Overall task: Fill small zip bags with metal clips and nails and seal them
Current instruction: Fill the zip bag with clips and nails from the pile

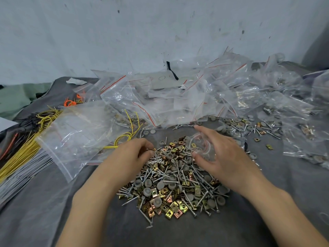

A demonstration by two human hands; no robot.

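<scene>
Farthest over, at nine o'clock from the pile [170, 184] of clips, nails and grey caps: bundles of yellow wires [26, 150] and grey ties [23, 177] on the grey cloth [284, 193]. No part of this step, so best left alone.

Next, toward ten o'clock, a large clear bag [80, 132] lying flat over the wire ends.

Then the left hand [135, 154], at the pile's ten o'clock edge. Fingers [147, 145] curled, pinching small pieces off the heap; which pieces exactly, cannot tell. Judged to be gathering a portion for one bag. To do it well:
- Take only a few pieces per pinch.
- Lift clear of the tangle without dragging a long nail along.
- Carry them toward two o'clock, straight to the bag mouth.

Beyond, at twelve o'clock, a heap of empty zip bags [178, 90] with red seal lines, up against the wall.

At one o'clock of the pile, the right hand [222, 157], grasping a small zip bag [201, 147] between thumb and fingers, forefinger stretched forward. Bag crumpled, contents not to be made out, mouth not clearly open. Better to spread that mouth wide before the drop and tilt it toward the left hand. Nails probably safest slid in sideways, to spare the thin film a puncture.

Lastly, from two to three o'clock, filled bags [293, 122] and stray clips and caps [249, 125], well apart from both hands.
</scene>
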